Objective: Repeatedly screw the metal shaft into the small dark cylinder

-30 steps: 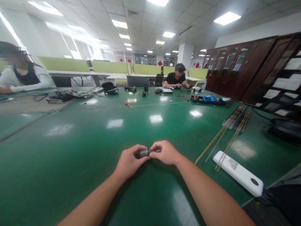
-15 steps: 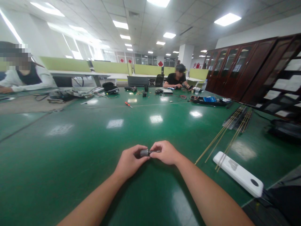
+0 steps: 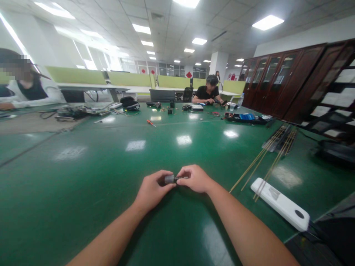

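Observation:
Over the near middle of the green table (image 3: 105, 192), my two hands meet around one small part. My left hand (image 3: 152, 187) is closed on a grey metal cylinder (image 3: 169, 179), with thumb and fingers around its side. From the cylinder's right end a thin dark shaft (image 3: 178, 178) sticks out. My right hand (image 3: 195, 178) pinches that shaft between thumb and fingers, which hide most of it. The two sets of fingertips are close together.
To the right lie several thin wooden sticks (image 3: 249, 164), some across a white oblong device (image 3: 280, 204). A red screwdriver (image 3: 150, 122) rests farther off. Tools and cables line the far side, near a person in black (image 3: 206, 93). Another person (image 3: 36, 88) sits at the left.
My hands and the cylinder stay almost in place. Behind the person in black, a standing person now shows more fully. The person at left has shifted slightly.

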Demonstrator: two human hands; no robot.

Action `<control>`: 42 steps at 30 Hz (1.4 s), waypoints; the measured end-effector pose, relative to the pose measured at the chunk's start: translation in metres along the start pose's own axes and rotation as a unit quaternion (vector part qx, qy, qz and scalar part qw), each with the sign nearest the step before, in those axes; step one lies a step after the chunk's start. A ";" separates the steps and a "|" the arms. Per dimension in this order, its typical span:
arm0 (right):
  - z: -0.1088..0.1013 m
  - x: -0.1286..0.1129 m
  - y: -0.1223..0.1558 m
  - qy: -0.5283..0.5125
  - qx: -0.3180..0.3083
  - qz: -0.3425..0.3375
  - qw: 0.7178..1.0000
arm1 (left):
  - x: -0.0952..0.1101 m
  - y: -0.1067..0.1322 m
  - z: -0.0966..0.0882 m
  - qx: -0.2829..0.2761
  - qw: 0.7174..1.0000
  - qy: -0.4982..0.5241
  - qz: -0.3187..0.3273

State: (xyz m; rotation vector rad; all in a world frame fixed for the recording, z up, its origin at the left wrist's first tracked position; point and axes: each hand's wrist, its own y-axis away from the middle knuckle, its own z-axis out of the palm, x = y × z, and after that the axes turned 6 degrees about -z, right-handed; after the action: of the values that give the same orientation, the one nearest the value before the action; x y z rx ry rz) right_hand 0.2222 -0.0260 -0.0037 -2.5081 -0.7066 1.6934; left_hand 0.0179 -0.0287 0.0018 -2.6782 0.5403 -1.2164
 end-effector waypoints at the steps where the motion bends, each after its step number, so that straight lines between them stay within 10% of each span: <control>1: 0.000 0.000 0.000 0.000 -0.001 0.001 1.000 | 0.000 0.000 0.000 0.000 1.000 -0.001 0.001; 42: 0.001 0.003 0.001 0.009 0.011 0.006 1.000 | -0.001 0.000 -0.001 0.011 1.000 0.000 -0.004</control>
State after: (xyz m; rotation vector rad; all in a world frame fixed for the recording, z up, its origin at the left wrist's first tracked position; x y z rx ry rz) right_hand 0.2229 -0.0259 -0.0064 -2.5143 -0.6690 1.6721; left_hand 0.0169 -0.0282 0.0022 -2.6653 0.5127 -1.2162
